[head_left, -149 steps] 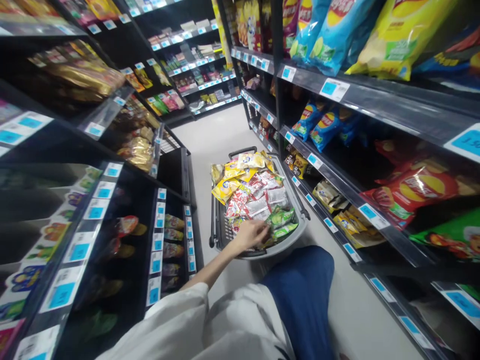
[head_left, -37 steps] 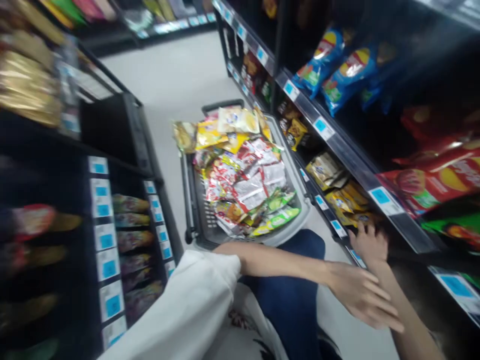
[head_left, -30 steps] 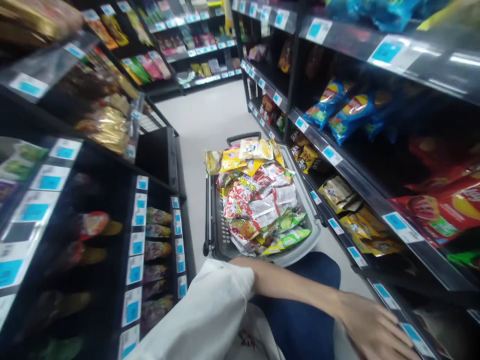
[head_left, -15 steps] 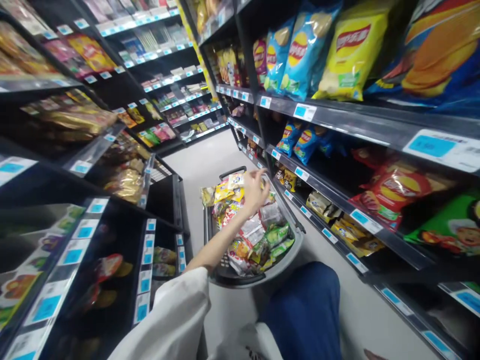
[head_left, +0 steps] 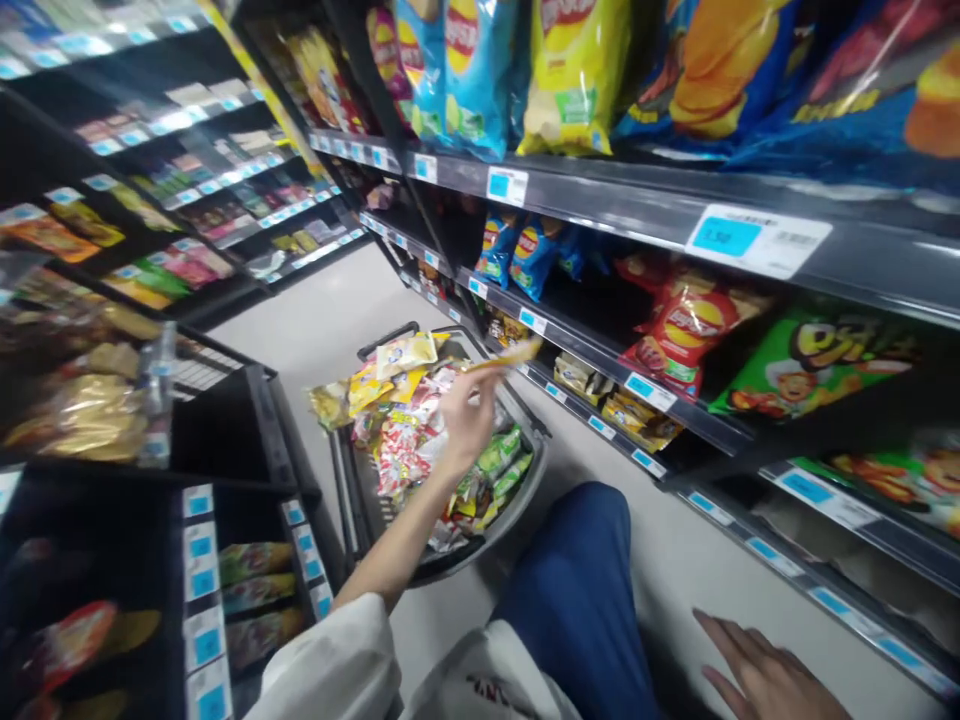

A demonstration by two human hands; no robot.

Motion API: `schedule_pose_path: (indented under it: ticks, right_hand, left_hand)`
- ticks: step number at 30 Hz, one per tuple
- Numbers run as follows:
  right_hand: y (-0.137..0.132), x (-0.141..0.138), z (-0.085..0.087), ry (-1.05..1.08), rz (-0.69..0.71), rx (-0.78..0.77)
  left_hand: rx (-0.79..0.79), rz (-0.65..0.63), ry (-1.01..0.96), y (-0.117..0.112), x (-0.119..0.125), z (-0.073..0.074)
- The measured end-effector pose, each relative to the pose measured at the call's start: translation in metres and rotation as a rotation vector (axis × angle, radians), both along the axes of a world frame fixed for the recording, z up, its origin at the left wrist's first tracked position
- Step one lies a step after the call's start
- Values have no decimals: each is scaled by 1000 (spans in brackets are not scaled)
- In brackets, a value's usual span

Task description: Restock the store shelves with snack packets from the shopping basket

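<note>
My left hand [head_left: 466, 412] is raised above the grey shopping basket [head_left: 517, 500], its fingers pinched on a thin yellow snack packet [head_left: 504, 357] held out towards the right-hand shelves. The basket is heaped with yellow, red-and-white and green snack bags [head_left: 420, 420]. My right hand [head_left: 757, 672] lies low at the bottom right with its fingers spread flat over the floor, holding nothing. My blue trouser knee [head_left: 577, 590] is between the two hands.
Dark shelves line both sides of a narrow aisle. On the right hang chip bags [head_left: 517, 250] with blue price tags [head_left: 726, 238] along the rails; small brown packets [head_left: 592, 385] fill the lower shelf. Left shelves [head_left: 225, 560] carry wrapped snacks. Pale floor [head_left: 322, 310] runs ahead.
My left hand has lifted from the basket's far end, now holding a yellow packet up towards the right shelves. My right hand has come into view low at the right. The camera has swung right.
</note>
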State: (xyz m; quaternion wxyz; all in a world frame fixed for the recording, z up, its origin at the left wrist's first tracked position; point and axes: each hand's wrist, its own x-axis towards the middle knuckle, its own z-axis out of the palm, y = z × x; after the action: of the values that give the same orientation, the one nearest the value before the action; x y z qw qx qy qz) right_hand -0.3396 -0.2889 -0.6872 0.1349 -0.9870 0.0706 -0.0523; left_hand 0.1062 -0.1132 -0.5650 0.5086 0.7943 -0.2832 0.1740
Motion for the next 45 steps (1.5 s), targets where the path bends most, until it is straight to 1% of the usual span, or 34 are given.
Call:
schedule_pose_path:
  ticks: [1,3,4,5,6,7,8,9,10,12,14,17,19,22,26,32,35,39,40,41,42,44,45]
  right_hand:
    - [3,7,16,24,-44,59]
    - [11,22,46,92,-178,250]
    - [16,30,60,113,-266,394]
    - [21,39,71,121,-357,560]
    - [27,46,80,116,-418,753]
    - [33,54,88,97,-458,955]
    - [38,61,93,100,-477,1139]
    - [43,66,96,103,-490,1298]
    - [47,71,98,104,-500,1427]
    - [52,77,99,99,-523,1592]
    - [53,80,96,59,-584,1658]
    - [49,82,89,0,-737,1630]
    - [45,82,86,-17,-793,1594]
    - [42,82,85,-41,-823,1598]
    - [42,83,88,-51,-902,1607]
    - [43,83,88,-56,-996,1575]
    - [43,84,87,-148,-986,1519]
    - [44,85,80,-281,-882,1428]
    - [45,84,78,-318,-864,1382]
    - [47,83,77,-354,-850,1301]
    - [48,81,76,-381,-841,1178]
    - [51,77,75,-410,-793,822]
    - [52,75,76,-415,-728,617]
  left_hand:
    - [-43,-168,79,-11,-29,-9]
    - [-67,-507,370,-36,-85,-33]
    - [-49,-661,538,-48,-110,-47]
    - [-27,-785,684,-58,-132,-60]
    - [2,-870,803,-66,-150,-73]
    - [36,-921,892,-72,-164,-83]
    - [68,-945,953,-75,-174,-91]
    - [95,-954,989,-76,-179,-96]
    - [110,-955,1005,-76,-181,-98]
    - [127,-949,985,-73,-177,-95]
    - [148,-916,916,-71,-170,-86]
    - [134,-838,845,-70,-163,-78]
    - [66,-783,842,-70,-160,-80]
    - [11,-726,866,-72,-154,-85]
    - [-14,-768,951,-73,-150,-86]
    - [-25,-849,1045,-72,-159,-82]
    - [-44,-846,1073,-72,-163,-82]
    - [-100,-802,1099,-74,-162,-86]
    - [-100,-809,1084,-74,-161,-87]
    - [-84,-820,1057,-73,-161,-87]
    - [-52,-831,1026,-72,-160,-87]
    - [34,-881,1036,-69,-161,-84]
    - [64,-936,1112,-66,-163,-82]
